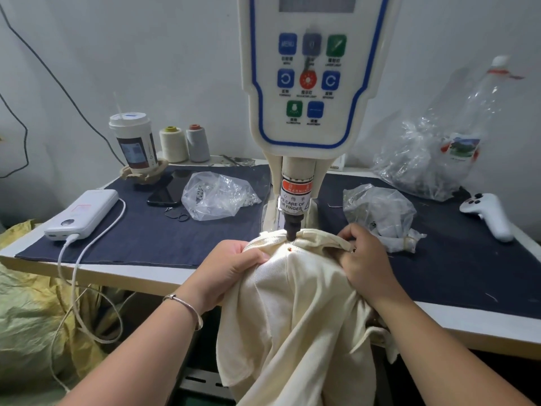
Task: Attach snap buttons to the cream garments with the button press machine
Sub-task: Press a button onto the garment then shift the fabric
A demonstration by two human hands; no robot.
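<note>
Centre frame: left hand [231,266] and right hand [367,260] each pinch the cream garment [295,303] beneath the button press machine [304,112]. Clear bags [218,194] behind hold small metal pieces.

Ribbed matt cloth garment [292,303] (glossy plastic machine [310,83]).

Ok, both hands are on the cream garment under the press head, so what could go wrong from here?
1. The right hand and left hand grip the cream garment close beside the press punch; a finger could get pinched, as the warning label says.
2. The fabric is bunched around the red laser dot; a fold could get snapped in, or the button land off mark.
</note>
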